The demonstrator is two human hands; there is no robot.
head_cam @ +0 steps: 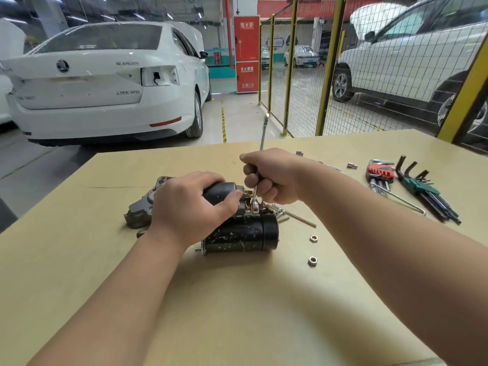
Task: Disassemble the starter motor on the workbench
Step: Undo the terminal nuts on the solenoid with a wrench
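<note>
The starter motor lies on its side in the middle of the workbench, a black scuffed cylinder with a grey cast nose at the left. My left hand grips the black solenoid on top of it. My right hand is closed around a slim metal wrench that stands nearly upright, its lower end on a terminal at the solenoid's right end. The terminal itself is mostly hidden by my fingers.
Two loose nuts lie right of the motor, with long bolts behind it. A red hex key set and a green one sit at the right. White cars and a yellow mesh fence stand beyond the bench.
</note>
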